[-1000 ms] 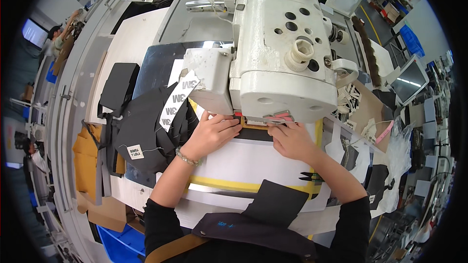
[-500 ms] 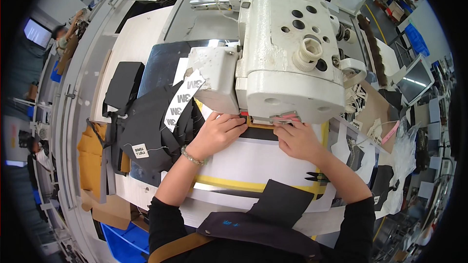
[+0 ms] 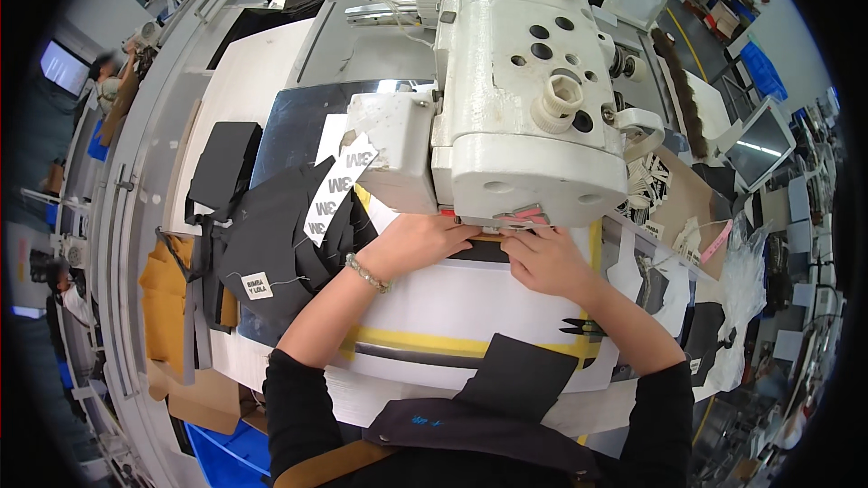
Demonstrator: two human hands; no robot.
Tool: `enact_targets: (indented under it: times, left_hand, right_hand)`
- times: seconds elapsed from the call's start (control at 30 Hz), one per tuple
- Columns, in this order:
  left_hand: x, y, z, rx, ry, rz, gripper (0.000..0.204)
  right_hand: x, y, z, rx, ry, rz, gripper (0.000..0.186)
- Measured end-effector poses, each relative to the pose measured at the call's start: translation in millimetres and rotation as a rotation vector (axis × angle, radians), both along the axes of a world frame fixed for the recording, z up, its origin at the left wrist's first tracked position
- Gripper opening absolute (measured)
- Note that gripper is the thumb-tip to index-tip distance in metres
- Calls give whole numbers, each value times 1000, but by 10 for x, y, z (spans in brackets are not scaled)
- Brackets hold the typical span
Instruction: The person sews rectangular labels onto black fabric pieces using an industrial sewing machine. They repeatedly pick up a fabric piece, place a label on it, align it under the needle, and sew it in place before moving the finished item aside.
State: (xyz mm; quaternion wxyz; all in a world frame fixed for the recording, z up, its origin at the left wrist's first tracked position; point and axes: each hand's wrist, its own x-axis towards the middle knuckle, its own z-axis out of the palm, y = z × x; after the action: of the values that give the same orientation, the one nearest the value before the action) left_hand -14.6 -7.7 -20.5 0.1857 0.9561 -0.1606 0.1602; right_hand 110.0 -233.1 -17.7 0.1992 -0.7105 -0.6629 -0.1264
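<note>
My left hand (image 3: 423, 242) reaches under the front of a white sewing machine head (image 3: 542, 163). Its fingers are bent together and point right, toward the stitching spot. Close by on the right, my right hand (image 3: 545, 262) is closed, with curled fingers and its fingertips near the same spot. Whatever lies between the fingertips is small and mostly hidden by the hands and the machine. A pink and metal part (image 3: 523, 217) shows on the machine just above my right fingers. Below the hands lies a white work surface (image 3: 452, 307) edged with yellow tape.
Left of the machine sits a pile of dark fabric pieces (image 3: 280, 239) with a white printed strip (image 3: 339, 190) above it. Mustard pieces (image 3: 167, 298) hang further left. Black thread snips (image 3: 580, 327) lie at right, near a cardboard tray (image 3: 692, 194) of labels. A dark piece (image 3: 517, 375) lies in front.
My left hand has moved right, and its fingers now reach closer to my right hand. My right hand stays nearly in place. The whole view has shifted slightly.
</note>
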Motion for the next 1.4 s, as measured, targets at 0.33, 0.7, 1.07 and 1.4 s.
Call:
enact_targets:
  times: [0.33, 0.7, 1.07, 1.4]
  left_hand:
    - [-47, 92, 14, 72, 43, 41, 39]
    - [48, -22, 76, -13, 217, 46, 29]
    - [85, -16, 41, -20, 217, 4, 31]
    - [36, 22, -49, -6, 62, 35, 30]
  right_hand:
    - [-7, -64, -90, -70, 139, -17, 18]
    - [2, -73, -74, -132, 127, 8, 17]
    - [7, -40, -79, -37, 43, 9, 17]
    - [11, -38, -82, -41, 23, 24, 16]
